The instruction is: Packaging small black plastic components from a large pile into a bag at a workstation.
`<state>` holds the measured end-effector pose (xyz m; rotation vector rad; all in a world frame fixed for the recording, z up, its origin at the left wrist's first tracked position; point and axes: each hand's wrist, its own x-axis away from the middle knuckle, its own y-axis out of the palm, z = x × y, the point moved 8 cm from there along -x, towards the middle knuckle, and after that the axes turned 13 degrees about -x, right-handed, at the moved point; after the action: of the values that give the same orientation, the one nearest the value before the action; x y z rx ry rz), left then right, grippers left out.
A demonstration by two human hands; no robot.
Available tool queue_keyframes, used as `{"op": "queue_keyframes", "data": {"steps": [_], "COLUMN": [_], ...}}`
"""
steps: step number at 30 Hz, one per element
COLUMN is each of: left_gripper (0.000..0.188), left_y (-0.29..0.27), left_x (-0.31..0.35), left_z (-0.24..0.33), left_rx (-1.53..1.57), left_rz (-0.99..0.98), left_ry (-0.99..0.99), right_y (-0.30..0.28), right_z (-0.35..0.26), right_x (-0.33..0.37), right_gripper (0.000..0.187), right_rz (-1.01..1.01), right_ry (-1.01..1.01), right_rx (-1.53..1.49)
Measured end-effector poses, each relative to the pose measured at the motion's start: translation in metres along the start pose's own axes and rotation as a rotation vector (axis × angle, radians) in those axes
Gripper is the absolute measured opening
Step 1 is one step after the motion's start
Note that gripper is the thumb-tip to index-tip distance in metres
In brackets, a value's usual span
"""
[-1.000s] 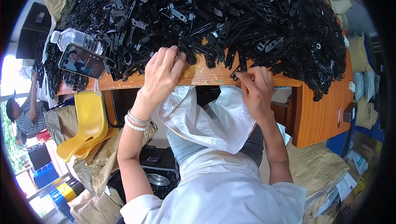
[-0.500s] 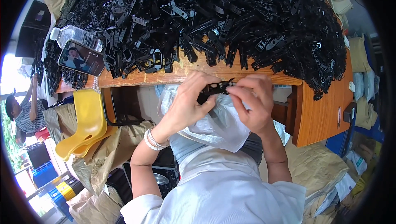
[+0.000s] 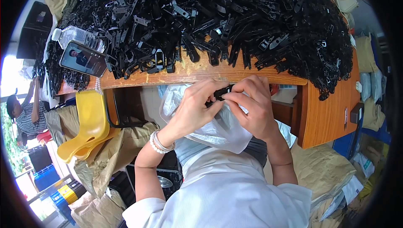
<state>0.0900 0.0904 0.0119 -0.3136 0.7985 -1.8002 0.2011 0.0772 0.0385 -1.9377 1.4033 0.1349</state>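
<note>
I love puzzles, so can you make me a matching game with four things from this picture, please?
Column one:
1. Phone
2. Chair
3. Bottle
4. Left hand

Column two:
A. See-through, with a white cap
B. Holding black parts
C. Screen lit up
D. Yellow

Right pairs: 1-C, 2-D, 3-A, 4-B.

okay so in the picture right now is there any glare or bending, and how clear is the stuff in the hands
Head view: the bright opening at far left is blown out white; head view: the fisheye curves the front edge of the wooden table; head view: the black pieces between the left hand and right hand are too dark and covered for detail.
</note>
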Motion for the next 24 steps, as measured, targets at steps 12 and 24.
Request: {"op": "queue_keyframes", "data": {"steps": [12, 24], "left_gripper": [0.023, 0.029], "left_y": [0.017, -0.018], "left_x": [0.001, -0.03], "left_z": [-0.031, -0.047], "left_rx": [0.722, -0.977], "left_rz": [-0.122, 0.306], "left_ry": [-0.233, -0.018], "right_y": [-0.026, -0.02], "right_z": [0.017, 0.068], "right_x": [0.024, 0.065], "right_gripper": [0.02, 0.016], "right_rz": [0.231, 0.587], "right_ry": [0.097, 0.51], "right_rx": [-0.211, -0.697]}}
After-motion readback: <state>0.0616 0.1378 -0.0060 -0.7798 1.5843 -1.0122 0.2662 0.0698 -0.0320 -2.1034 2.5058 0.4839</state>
